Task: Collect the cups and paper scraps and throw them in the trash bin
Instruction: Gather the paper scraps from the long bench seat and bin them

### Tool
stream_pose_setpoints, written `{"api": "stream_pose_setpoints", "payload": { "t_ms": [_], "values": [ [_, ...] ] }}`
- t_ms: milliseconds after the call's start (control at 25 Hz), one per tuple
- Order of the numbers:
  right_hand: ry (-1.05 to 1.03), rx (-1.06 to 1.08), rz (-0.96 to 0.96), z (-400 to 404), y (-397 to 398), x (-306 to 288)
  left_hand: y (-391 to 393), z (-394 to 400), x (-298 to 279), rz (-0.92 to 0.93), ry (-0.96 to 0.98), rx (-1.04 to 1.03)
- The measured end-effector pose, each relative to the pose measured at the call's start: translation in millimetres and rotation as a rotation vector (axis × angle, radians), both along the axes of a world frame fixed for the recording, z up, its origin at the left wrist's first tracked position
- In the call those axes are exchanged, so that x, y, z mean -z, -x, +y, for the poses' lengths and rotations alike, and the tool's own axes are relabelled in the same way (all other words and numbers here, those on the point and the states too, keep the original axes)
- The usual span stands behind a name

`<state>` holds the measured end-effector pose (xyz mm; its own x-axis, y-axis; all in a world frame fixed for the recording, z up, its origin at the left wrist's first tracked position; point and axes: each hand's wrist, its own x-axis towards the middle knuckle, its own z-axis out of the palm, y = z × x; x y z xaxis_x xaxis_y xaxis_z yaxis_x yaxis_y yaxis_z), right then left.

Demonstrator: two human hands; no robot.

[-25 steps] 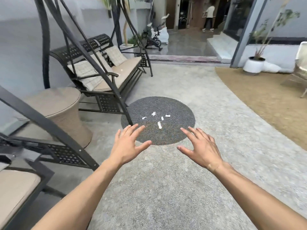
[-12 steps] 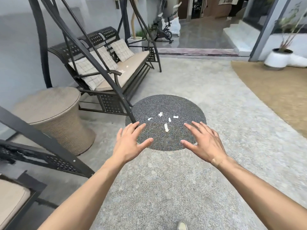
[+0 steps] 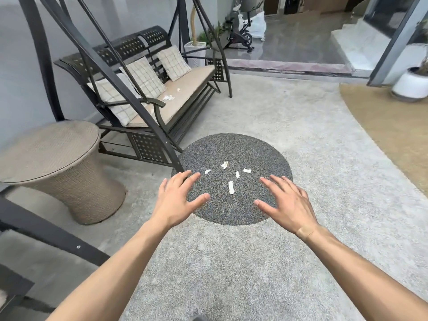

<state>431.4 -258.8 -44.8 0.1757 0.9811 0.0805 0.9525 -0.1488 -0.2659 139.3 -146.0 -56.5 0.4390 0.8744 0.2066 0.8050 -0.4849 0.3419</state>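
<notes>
On the dark round floor patch point(image 3: 231, 205), the longest paper scrap point(image 3: 231, 187) lies between both empty, spread hands, long axis toward 12 o'clock: 2 o'clock from the left hand point(image 3: 178, 200), 10 o'clock from the right hand point(image 3: 287, 202), roughly equidistant.

Both hands point(image 3: 178, 200) spread, empty, above paper scraps point(image 3: 231, 187), seemingly.

Soft, even daylight fills the frame, with no hard shadows. The glossy floor point(image 3: 301, 42) at upper right carries pale glare. Wide-angle distortion bends the swing frame point(image 3: 41, 54) at the left edge. The centre is sharp; the lower corners and the forearms are slightly blurred.
</notes>
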Motion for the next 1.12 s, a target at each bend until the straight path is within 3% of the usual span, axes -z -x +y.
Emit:
{"api": "stream_pose_setpoints", "payload": {
  "t_ms": [720, 1120],
  "values": [
    [0.013, 0.017, -0.010, 342.6, -54.2, 10.2, -53.8, 353.5, 12.0, 0.043, 0.023, 0.048],
    [-0.019, -0.038, -0.023, 514.2, -167.6, 23.0, -155.5, 513.6, 24.4, 0.039, 0.068, 0.003]
  ]
}}
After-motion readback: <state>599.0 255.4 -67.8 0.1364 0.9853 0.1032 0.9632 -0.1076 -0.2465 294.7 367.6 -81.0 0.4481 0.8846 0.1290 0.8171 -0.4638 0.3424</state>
